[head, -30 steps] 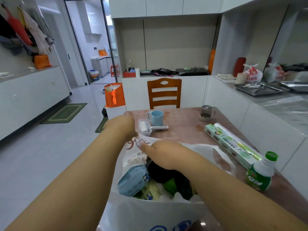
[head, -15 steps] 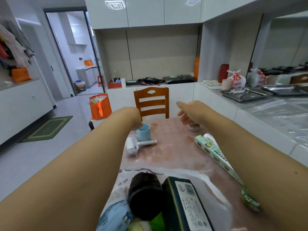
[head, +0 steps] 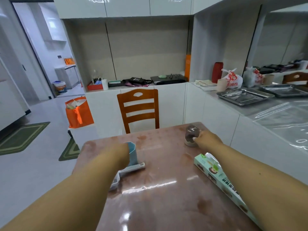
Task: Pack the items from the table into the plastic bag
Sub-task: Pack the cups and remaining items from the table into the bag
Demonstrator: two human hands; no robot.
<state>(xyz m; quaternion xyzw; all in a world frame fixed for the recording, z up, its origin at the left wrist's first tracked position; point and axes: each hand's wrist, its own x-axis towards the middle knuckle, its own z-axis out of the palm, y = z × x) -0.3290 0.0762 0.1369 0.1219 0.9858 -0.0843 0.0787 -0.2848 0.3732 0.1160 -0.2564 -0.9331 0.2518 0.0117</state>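
Observation:
On the brown glossy table, my left hand is wrapped round the left side of a blue cup; its fingertips are hidden behind the cup. My right hand grips a small dark glass cup near the far right edge. A white lint roller lies partly under my left forearm. A long green cling-film box lies along the right side, beneath my right forearm. The plastic bag is out of view.
A wooden chair stands at the table's far side. An orange bag sits on a low stand to the left. The white counter on the right carries metal trays, a beige cup and knotted bags.
The view has lifted off the plastic bag. My right hand left the bag and reached forward to the glass cup. My left hand moved onto the blue cup.

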